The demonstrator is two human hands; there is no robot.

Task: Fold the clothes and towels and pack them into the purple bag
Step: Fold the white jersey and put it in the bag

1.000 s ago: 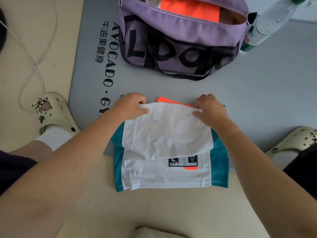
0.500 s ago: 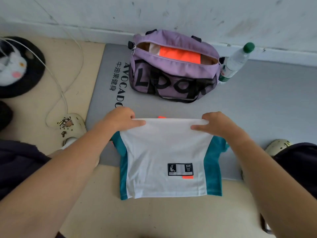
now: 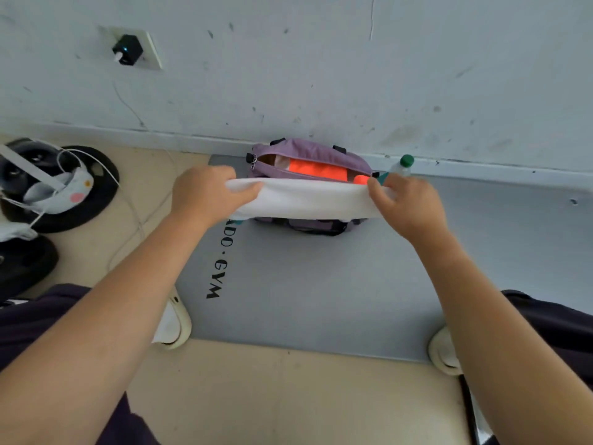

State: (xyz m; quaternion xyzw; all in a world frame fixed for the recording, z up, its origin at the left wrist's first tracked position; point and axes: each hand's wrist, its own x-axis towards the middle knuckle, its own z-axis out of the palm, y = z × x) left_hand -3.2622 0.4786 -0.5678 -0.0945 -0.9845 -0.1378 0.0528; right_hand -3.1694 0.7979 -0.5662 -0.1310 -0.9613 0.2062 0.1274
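The folded white garment (image 3: 308, 199), with teal and orange showing at its right end, hangs in the air just in front of the purple bag (image 3: 301, 155). My left hand (image 3: 205, 194) grips its left end and my right hand (image 3: 404, 203) grips its right end. The bag stands against the wall on the grey mat (image 3: 321, 284), its zip open, with an orange folded item (image 3: 316, 170) and something pale inside. The garment hides most of the bag's front.
A plastic bottle with a green cap (image 3: 405, 163) stands right of the bag. White cables and a soft toy (image 3: 69, 191) lie on black discs at the left. My shoes (image 3: 171, 326) rest at the mat's near edge. A charger (image 3: 127, 50) is plugged into the wall.
Both hands finished the fold on the mat, then lifted the garment and carried it forward to the bag's opening. The camera tilted up toward the wall.
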